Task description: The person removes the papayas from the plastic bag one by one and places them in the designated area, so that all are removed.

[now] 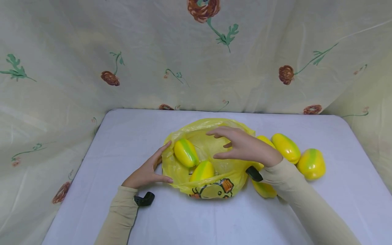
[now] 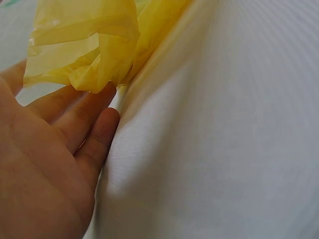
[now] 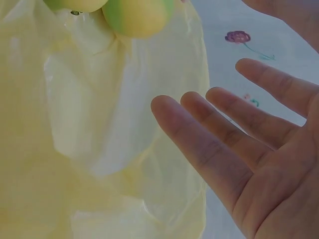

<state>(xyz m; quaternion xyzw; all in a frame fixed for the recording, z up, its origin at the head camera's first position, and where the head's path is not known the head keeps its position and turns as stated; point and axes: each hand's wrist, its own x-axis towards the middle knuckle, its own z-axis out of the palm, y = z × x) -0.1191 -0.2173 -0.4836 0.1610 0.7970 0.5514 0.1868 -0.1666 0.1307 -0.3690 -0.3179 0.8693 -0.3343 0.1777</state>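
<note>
A yellow plastic bag (image 1: pixel 171 172) with a printed cartoon face stands wide open on the table. Inside it lie two glossy yellow fruits with green stripes, one at the left (image 1: pixel 184 153) and another near the front wall (image 1: pixel 202 171). My left hand (image 1: pixel 145 173) rests against the bag's left side, its fingers extended along the plastic (image 2: pixel 84 50) in the left wrist view. Over the bag's opening hovers my right hand (image 1: pixel 245 146), fingers spread and nothing in them. The right wrist view shows that hand (image 3: pixel 259 154) beside the pale yellow plastic (image 3: pixel 99 124).
To the right of the bag lie more striped yellow fruits, including one at the back (image 1: pixel 286 148), one farther right (image 1: pixel 311 164) and one partly under the right wrist (image 1: pixel 264 190). A white cloth covers the table (image 1: pixel 171 221); a flowered curtain (image 1: pixel 137 92) hangs behind.
</note>
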